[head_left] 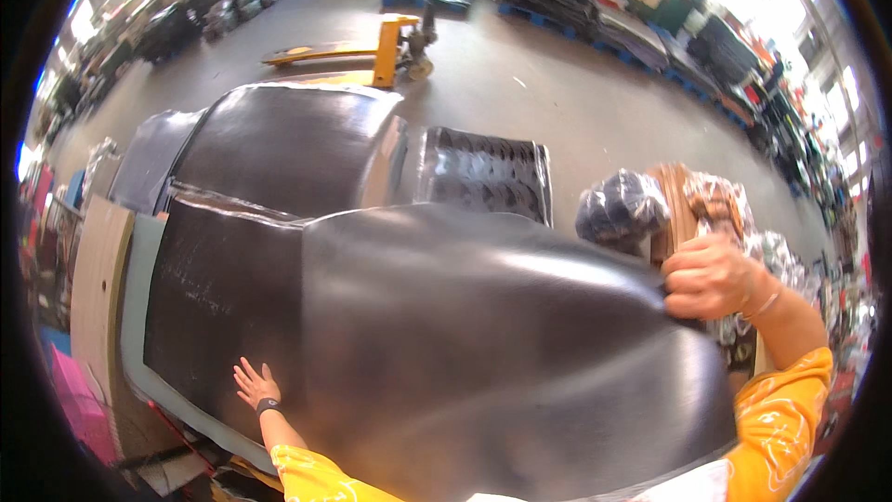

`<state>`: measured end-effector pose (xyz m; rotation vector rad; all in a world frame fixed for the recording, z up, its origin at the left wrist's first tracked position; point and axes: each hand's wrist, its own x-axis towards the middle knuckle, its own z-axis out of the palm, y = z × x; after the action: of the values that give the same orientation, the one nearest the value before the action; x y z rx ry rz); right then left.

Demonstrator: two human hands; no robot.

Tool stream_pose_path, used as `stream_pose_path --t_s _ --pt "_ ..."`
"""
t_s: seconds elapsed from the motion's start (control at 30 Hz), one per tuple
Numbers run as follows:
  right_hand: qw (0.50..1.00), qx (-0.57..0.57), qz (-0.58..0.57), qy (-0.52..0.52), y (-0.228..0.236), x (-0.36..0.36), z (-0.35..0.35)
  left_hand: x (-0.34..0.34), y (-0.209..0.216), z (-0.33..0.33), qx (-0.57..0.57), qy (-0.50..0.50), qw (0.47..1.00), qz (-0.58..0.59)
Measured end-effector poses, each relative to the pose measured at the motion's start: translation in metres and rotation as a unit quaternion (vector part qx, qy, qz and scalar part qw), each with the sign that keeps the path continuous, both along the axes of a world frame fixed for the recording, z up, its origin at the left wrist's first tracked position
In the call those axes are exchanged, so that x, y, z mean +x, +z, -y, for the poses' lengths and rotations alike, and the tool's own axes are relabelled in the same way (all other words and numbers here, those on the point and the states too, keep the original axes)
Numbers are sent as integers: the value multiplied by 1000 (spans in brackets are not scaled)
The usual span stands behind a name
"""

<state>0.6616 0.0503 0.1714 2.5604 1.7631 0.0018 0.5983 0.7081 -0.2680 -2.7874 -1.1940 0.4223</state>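
A large, glossy black sheet (483, 316), bendy like rubber, spreads across the middle in front of me. My right hand (708, 277) is closed on its right edge, which is lifted and curves upward. Under its left part lies another dark sheet (223, 288) with pale scuff marks. My left hand (255, 385) rests on that dark sheet near its front edge, fingers spread and palm down, holding nothing. The material of both sheets is not certain from this view. What lies beneath the raised sheet is hidden.
Beyond the sheets stands a black stack (288, 135); a smaller black pile (483, 172) is right of it. A yellow pallet jack (386, 51) is parked farther back. Plastic-wrapped bundles (623, 209) stand by my right hand. A pale board (98, 288) borders the left side.
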Motion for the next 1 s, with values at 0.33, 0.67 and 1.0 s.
stream_pose_path --t_s 0.33,0.67,1.0 --pt "974 64 14 -219 30 -115 69 44 15 39 -77 71 995 -5" --pt "896 43 -440 -45 -70 -54 106 -68 172 297 -636 -80 645 416" --pt "421 535 -718 -142 -93 56 114 -200 166 546 -576 58 684 443"
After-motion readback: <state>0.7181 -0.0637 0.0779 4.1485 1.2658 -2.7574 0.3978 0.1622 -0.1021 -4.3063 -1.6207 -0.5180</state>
